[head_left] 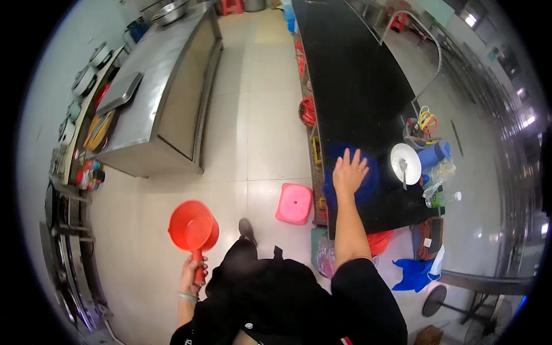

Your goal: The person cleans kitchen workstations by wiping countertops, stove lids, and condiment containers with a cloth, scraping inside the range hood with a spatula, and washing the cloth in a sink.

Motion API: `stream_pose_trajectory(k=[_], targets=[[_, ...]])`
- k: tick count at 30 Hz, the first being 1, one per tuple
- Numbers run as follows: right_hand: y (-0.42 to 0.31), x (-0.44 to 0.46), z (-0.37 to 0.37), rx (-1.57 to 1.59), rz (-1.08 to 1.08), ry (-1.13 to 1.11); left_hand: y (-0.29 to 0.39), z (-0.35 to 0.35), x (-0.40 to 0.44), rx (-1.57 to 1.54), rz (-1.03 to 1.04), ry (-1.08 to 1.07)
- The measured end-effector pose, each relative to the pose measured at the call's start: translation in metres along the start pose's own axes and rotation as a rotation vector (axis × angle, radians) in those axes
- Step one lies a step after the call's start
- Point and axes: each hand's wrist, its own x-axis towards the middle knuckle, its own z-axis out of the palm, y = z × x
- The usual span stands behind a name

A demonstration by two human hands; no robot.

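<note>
My left hand (pixel 192 275) is wrapped around the handle of an orange-red plastic water dipper (pixel 187 221). The dipper hangs over the tiled floor, its bowl facing up, and I cannot make out any contents. On the black countertop (pixel 356 69), my right hand (pixel 350 171) lies with fingers spread over a dark blue cloth (pixel 369 183). To the right of that hand is a white plate (pixel 401 156) with a metal spoon (pixel 404 172) on it.
A blue bottle (pixel 434 154), a clear green-labelled bottle (pixel 443 199) and a tub of utensils (pixel 413 133) line the counter's right edge. On the floor stands a pink stool (pixel 294 204). A steel worktable (pixel 167 75) stands across the aisle.
</note>
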Motion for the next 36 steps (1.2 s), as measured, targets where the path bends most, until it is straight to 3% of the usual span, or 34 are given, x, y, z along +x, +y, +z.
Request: stream_pose_trajectory(k=[2,5,8,12,15,20,24,26,28,31,32,34,36], targets=[[-0.017,0.001,-0.001,0.057,-0.106,-0.039,0.062,0.001,0.038,0.112,-0.029,-0.042],[-0.011,-0.043,-0.029,0.06,-0.099,-0.09,0.138,0.019,0.091,0.353,0.06,-0.119],[-0.001,-0.081,-0.065,-0.155,0.35,-0.214,0.195,0.056,0.141,0.473,0.059,-0.234],[0.002,-0.067,-0.029,-0.442,0.756,-0.076,0.229,0.123,0.2,0.481,0.025,-0.349],[-0.019,-0.017,0.005,-0.47,0.954,-0.063,0.246,0.173,0.235,0.487,-0.064,-0.55],[-0.078,0.108,0.062,-0.263,0.869,-0.062,0.279,0.256,0.302,0.538,-0.152,-0.656],[-0.029,0.239,0.122,-0.426,0.961,0.123,0.307,0.338,0.379,0.732,-0.235,-0.648],[-0.019,0.318,0.138,-0.418,1.032,0.096,0.319,0.377,0.42,0.747,-0.309,-0.667],[-0.041,0.402,0.156,-0.237,0.992,-0.063,0.335,0.423,0.444,0.777,-0.332,-0.679],[-0.093,0.484,0.208,-0.081,0.568,-0.127,0.356,0.489,0.468,0.815,-0.323,-0.706],[-0.11,0.496,0.226,-0.068,0.407,-0.082,0.362,0.503,0.476,0.819,-0.322,-0.705],[-0.141,0.498,0.23,0.053,0.118,-0.198,0.371,0.526,0.495,0.791,-0.323,-0.687],[-0.153,0.46,0.219,0.333,-0.098,-0.181,0.382,0.548,0.513,0.814,-0.309,-0.696]])
